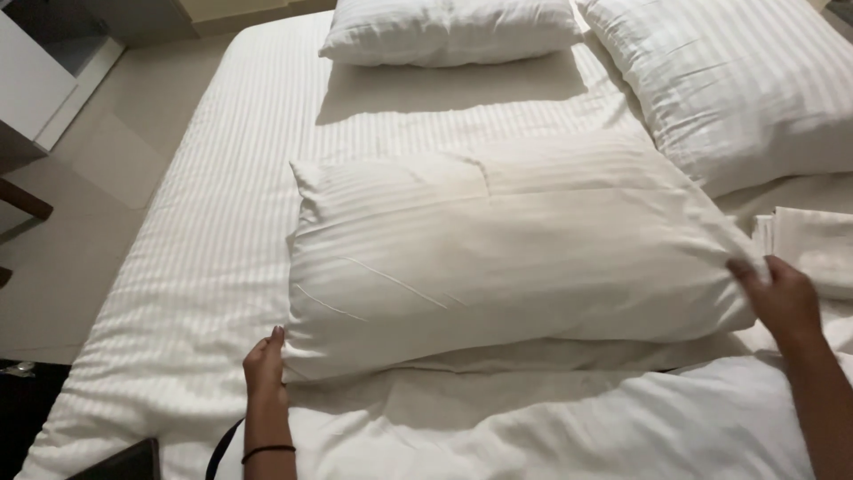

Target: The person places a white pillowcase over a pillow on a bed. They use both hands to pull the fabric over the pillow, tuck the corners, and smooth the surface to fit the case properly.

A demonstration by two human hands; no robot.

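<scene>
Both hands sit at the near corners of a large white striped pillow (pixel 498 267) that lies across the middle of the bed (pixel 204 267). Her or his left hand (pixel 265 363) presses against the pillow's lower left corner, fingers held together and curled at the edge; whether it pinches the fabric cannot be told. On that wrist is a thin black band (pixel 268 451). At the lower right corner the right hand (pixel 782 298) grips the pillowcase, fingers bent and closed on the cloth.

Under the pillow's near edge a crumpled white duvet (pixel 551 427) bunches up toward the person. Just beside the right hand, a folded stack of white linen (pixel 813 244) rests on the bed, close enough to crowd that corner. Two more striped pillows lie further up: one flat at the head of the bed (pixel 449 31), another larger one (pixel 737 84) tilted at the upper right, its lower edge near the held pillow. Beige floor tiles (pixel 98 178) run along the bed's left side, with a dark wooden furniture piece (pixel 22 200) at the far left edge.
</scene>
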